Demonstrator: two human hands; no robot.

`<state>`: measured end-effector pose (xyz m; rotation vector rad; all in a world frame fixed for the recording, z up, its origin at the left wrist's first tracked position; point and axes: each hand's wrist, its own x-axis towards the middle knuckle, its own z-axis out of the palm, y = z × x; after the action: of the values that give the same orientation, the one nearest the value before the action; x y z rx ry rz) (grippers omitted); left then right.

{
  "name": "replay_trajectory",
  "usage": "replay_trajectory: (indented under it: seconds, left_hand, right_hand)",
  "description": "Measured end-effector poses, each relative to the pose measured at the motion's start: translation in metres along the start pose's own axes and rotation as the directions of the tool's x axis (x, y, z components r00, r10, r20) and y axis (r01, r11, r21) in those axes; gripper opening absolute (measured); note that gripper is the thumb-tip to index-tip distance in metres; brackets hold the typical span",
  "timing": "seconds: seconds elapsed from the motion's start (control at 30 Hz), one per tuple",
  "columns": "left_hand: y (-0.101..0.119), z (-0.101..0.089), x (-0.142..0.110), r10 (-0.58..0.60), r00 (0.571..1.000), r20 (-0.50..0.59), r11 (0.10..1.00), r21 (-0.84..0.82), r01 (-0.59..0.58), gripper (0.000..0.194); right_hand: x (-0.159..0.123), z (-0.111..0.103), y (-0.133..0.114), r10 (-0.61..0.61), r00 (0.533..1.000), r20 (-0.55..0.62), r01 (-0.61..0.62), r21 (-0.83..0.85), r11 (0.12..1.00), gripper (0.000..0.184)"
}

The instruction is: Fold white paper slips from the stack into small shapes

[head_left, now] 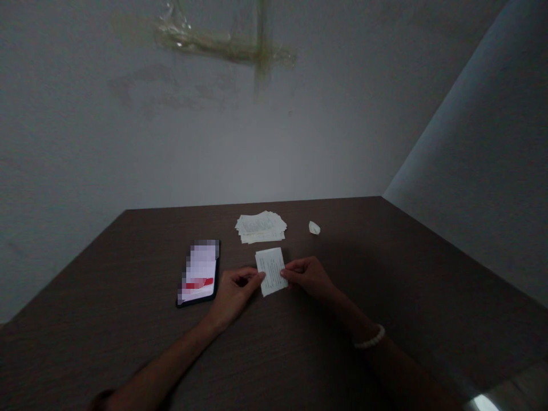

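Between my hands is a small stack of printed paper slips (272, 268), tilted slightly. My left hand (233, 291) pinches its left edge, thumb on top. On the opposite edge, the thumb and fingers of my right hand (310, 277) are closed in the same way. Just beyond lies a loose, fanned pile of printed papers (260, 225) on the table. A phone (199, 271) with its screen lit rests to the left of my left hand; part of the screen is blurred out.
The dark brown table (363, 245) reaches back to a grey wall (299, 142) with old tape marks. A small white scrap (314, 228) lies right of the paper pile. Another wall surface (483, 160) slants along the right side.
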<state>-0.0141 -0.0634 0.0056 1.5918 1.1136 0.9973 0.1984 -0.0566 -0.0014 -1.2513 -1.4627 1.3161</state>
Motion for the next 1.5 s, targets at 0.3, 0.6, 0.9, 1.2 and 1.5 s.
replay_trajectory:
  seconds: [0.3, 0.6, 0.9, 1.2, 1.5]
  left_hand:
    - [0.001, 0.0, 0.001, -0.031, 0.995, -0.093, 0.999, -0.031, 0.028, 0.026]
    - [0.006, 0.0, 0.002, -0.018, 0.988, -0.154, 1.0, -0.003, 0.017, 0.025]
    - [0.006, 0.002, 0.001, -0.026, 0.994, -0.103, 0.999, -0.024, 0.023, 0.025]
    - [0.004, 0.002, 0.001, 0.0, 0.996, -0.092, 1.0, 0.0, 0.0, 0.026]
    - [0.003, 0.001, 0.001, 0.003, 0.999, -0.032, 1.0, -0.009, -0.003, 0.03]
  right_hand:
    - [-0.002, 0.002, -0.003, -0.02, 1.0, 0.009, 0.021, -0.036, 0.999, 0.029]
    - [-0.003, 0.002, -0.009, -0.031, 0.999, 0.014, 0.031, -0.05, 0.998, 0.029]
    - [-0.005, 0.005, -0.013, -0.108, 0.994, -0.008, 0.107, -0.093, 0.99, 0.03]
    - [-0.005, 0.005, -0.011, -0.109, 0.993, -0.035, 0.105, -0.104, 0.989, 0.028]
    - [-0.006, 0.007, -0.013, -0.098, 0.993, -0.065, 0.091, -0.104, 0.99, 0.03]
